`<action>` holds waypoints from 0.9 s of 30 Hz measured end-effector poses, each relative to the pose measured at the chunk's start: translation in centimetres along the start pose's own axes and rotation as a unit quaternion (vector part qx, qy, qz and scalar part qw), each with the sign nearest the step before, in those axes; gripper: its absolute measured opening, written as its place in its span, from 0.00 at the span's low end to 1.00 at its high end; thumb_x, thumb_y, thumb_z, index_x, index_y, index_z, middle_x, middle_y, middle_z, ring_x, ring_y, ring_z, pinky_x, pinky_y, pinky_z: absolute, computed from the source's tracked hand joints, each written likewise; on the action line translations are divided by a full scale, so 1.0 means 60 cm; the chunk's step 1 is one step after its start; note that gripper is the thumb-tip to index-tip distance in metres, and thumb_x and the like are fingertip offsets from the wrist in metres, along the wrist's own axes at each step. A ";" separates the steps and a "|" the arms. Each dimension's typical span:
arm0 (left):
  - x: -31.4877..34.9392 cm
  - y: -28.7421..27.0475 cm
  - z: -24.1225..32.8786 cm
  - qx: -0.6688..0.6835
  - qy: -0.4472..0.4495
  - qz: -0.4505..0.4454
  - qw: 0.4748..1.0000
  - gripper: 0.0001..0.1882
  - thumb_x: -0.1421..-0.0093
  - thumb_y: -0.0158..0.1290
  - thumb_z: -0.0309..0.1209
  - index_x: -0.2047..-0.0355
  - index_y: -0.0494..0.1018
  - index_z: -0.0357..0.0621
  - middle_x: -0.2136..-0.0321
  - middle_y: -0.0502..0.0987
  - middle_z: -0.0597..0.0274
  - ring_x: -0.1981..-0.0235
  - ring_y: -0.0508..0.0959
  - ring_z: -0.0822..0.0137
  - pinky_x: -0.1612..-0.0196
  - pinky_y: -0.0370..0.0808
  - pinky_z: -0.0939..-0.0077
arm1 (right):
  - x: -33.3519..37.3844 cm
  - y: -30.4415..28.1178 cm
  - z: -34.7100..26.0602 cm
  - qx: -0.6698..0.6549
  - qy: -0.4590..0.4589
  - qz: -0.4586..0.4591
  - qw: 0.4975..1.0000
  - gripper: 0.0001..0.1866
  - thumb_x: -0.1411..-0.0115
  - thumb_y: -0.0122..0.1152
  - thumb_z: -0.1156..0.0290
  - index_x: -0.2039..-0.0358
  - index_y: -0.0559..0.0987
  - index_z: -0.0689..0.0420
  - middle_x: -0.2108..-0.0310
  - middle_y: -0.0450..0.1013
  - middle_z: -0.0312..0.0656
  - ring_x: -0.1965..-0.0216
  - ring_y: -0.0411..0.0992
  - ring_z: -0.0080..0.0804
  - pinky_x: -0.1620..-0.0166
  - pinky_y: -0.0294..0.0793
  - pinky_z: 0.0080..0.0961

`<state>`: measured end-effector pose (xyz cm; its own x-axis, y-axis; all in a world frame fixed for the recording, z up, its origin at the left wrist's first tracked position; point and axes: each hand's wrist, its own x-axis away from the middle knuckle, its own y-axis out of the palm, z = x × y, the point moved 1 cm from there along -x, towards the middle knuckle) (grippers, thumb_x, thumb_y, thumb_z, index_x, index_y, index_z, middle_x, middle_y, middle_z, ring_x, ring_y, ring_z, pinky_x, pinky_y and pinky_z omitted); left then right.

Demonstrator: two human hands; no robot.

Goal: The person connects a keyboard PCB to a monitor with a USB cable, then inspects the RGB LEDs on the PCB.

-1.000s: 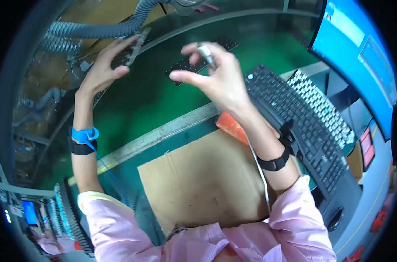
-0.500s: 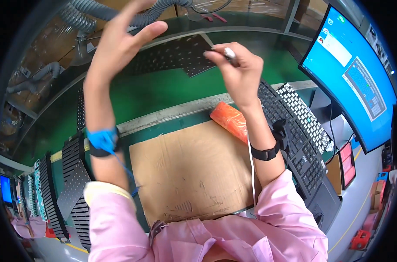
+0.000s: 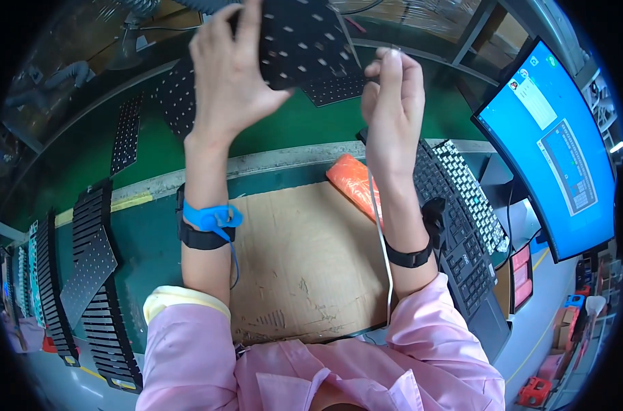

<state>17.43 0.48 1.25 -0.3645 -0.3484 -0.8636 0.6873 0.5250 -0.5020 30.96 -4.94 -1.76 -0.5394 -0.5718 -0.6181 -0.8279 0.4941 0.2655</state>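
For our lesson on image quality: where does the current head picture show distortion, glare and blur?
Head view: the pale bench rail bows within a dark circular border; head view: pale shine spots the orange packet; head view: the dark panel looks smeared, the cardboard crisper.

Dotted black panel (image 3: pixel 304 44) cut off at top; right fingers (image 3: pixel 413 79) partly hidden; text on monitor (image 3: pixel 551 154) too small.

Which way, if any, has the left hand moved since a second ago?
Yes, rightward: from left of the cardboard sheet, the left hand now roughly lines up with its left edge.
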 end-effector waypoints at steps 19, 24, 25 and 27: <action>-0.005 -0.053 -0.005 0.062 -0.074 0.020 0.995 0.52 0.78 0.57 0.30 0.46 0.50 0.41 0.60 0.59 0.50 0.56 0.60 0.51 0.51 0.57 0.65 | 0.032 0.010 -0.057 0.139 0.009 -0.245 0.959 0.13 0.43 0.45 0.69 0.81 0.71 0.61 0.95 0.60 0.34 0.91 0.59 0.15 0.86 0.54 0.14; -0.007 -0.060 0.000 0.066 -0.081 0.004 0.995 0.52 0.78 0.57 0.30 0.46 0.50 0.41 0.60 0.59 0.50 0.57 0.60 0.51 0.52 0.57 0.65 | 0.035 0.014 -0.057 0.116 0.018 -0.234 0.965 0.13 0.43 0.46 0.70 0.81 0.71 0.62 0.95 0.60 0.34 0.91 0.60 0.15 0.86 0.55 0.14; -0.008 -0.061 0.001 0.060 -0.079 0.000 0.995 0.52 0.78 0.57 0.30 0.46 0.50 0.41 0.60 0.59 0.50 0.57 0.60 0.52 0.52 0.57 0.65 | 0.034 0.013 -0.057 0.120 0.017 -0.231 0.965 0.13 0.43 0.46 0.70 0.81 0.71 0.62 0.95 0.60 0.34 0.91 0.60 0.15 0.86 0.55 0.14; -0.008 -0.061 0.002 0.053 -0.078 -0.004 0.996 0.51 0.78 0.57 0.30 0.46 0.50 0.41 0.60 0.59 0.50 0.57 0.60 0.52 0.52 0.57 0.65 | 0.033 0.012 -0.058 0.122 0.017 -0.229 0.966 0.13 0.43 0.46 0.70 0.81 0.71 0.62 0.95 0.60 0.34 0.91 0.60 0.15 0.86 0.55 0.14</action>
<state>15.15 -1.37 3.51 -0.2741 -0.4734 -0.8371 0.7496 0.4401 -0.4943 28.77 -8.00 -0.22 -0.1328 -0.7857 -0.6042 -0.9221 0.3215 -0.2153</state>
